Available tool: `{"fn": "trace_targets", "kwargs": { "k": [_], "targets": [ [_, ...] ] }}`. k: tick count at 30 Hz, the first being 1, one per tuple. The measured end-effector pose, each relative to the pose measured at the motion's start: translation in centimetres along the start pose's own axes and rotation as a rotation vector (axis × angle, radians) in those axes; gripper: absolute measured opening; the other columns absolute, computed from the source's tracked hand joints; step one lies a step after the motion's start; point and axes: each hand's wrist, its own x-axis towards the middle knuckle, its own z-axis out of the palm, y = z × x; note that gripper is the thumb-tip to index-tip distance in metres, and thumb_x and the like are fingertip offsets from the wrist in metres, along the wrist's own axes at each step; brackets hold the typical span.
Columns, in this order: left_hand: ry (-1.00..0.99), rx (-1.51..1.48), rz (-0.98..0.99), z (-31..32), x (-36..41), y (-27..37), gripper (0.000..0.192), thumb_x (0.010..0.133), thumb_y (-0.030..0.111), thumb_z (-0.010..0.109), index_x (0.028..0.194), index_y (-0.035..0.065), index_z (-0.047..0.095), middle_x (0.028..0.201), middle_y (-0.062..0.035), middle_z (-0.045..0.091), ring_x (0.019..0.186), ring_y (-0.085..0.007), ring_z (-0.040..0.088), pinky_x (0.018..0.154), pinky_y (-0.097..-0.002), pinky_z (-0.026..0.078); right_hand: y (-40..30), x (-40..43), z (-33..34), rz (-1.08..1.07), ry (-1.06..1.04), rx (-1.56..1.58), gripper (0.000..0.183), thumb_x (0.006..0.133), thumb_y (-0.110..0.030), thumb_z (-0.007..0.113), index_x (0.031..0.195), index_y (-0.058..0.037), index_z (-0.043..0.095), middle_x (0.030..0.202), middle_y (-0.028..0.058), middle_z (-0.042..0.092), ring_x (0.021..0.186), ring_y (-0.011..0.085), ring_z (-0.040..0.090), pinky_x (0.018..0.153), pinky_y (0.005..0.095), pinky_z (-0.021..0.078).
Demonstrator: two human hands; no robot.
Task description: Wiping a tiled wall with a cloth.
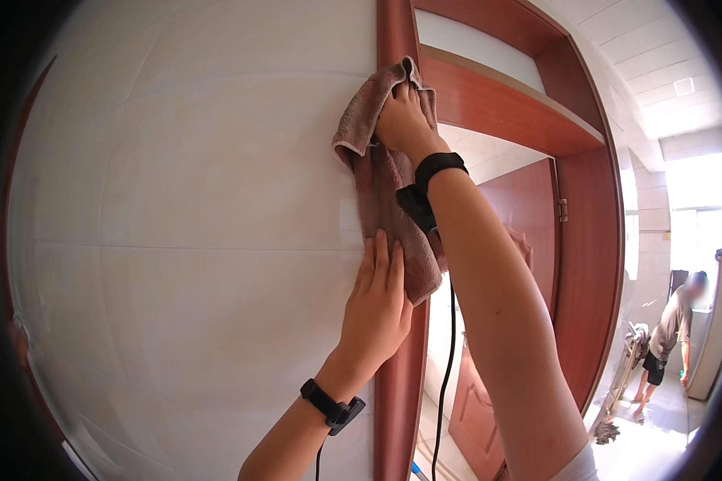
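Observation:
A brown towel (385, 180) hangs against the reddish wooden door frame (400, 373) and the edge of the tiled wall. High up, my right hand (406, 117) presses the towel's upper part to the frame, its fingertips partly hidden in the folds. Lower down, my left hand (382, 306) lies on the towel's lower left edge, fingers pointing up and slightly apart. It is not gripping the cloth. Both wrists wear black straps with small devices, and black cables hang down from them.
Light wall tiles (216, 180) fill the left side. Right of the frame stands an open wooden door (526, 210) under a transom. Far right, a person (668, 337) bends beside a tall pale cabinet (707, 337); a mop head (606, 431) rests on the floor.

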Motion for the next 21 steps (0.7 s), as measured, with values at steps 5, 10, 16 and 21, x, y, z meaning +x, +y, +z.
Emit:
{"fn": "trace_targets", "kwargs": {
  "k": [5,10,16,21],
  "targets": [
    [-0.042,0.331,0.046,-0.9,-0.1,0.2,0.058,0.086,0.011,0.053,0.134,-0.0156,0.037,0.143,-0.0363,0.032,0.131,-0.0472,0.037,0.108,-0.0533,0.032,-0.8,-0.3,0.2,-0.016,0.084,0.098,0.066,0.087,-0.023,0.054,0.141,0.0078,0.031,0.143,0.0378,0.027,0.135,0.0508,0.025,0.115,0.0491,0.0219],
    [-0.017,0.33,0.063,-0.5,0.2,0.4,0.058,0.086,0.012,0.053,0.133,-0.0166,0.038,0.141,-0.0379,0.033,0.13,-0.0472,0.039,0.108,-0.0527,0.033,-0.7,-0.5,0.1,0.023,0.161,0.17,0.065,0.088,-0.022,0.054,0.142,0.0059,0.031,0.141,0.0346,0.032,0.134,0.049,0.029,0.115,0.0482,0.0232],
    [0.002,0.373,0.032,-0.3,0.1,1.1,0.058,0.084,0.01,0.052,0.133,-0.0171,0.038,0.14,-0.0388,0.034,0.128,-0.0475,0.041,0.109,-0.0512,0.034,-1.4,-1.3,-0.6,0.053,0.183,0.232,0.067,0.087,-0.025,0.056,0.142,0.004,0.032,0.141,0.0307,0.035,0.134,0.046,0.031,0.114,0.0469,0.0242],
    [-0.017,0.384,-0.003,-0.6,0.2,1.6,0.058,0.082,0.008,0.051,0.133,-0.0165,0.038,0.14,-0.0389,0.033,0.128,-0.0473,0.041,0.109,-0.0502,0.035,-1.7,-1.9,-1.0,0.082,0.132,0.238,0.064,0.087,-0.025,0.056,0.14,0.003,0.036,0.142,0.029,0.036,0.134,0.0438,0.031,0.114,0.0458,0.025]
  ]
}}
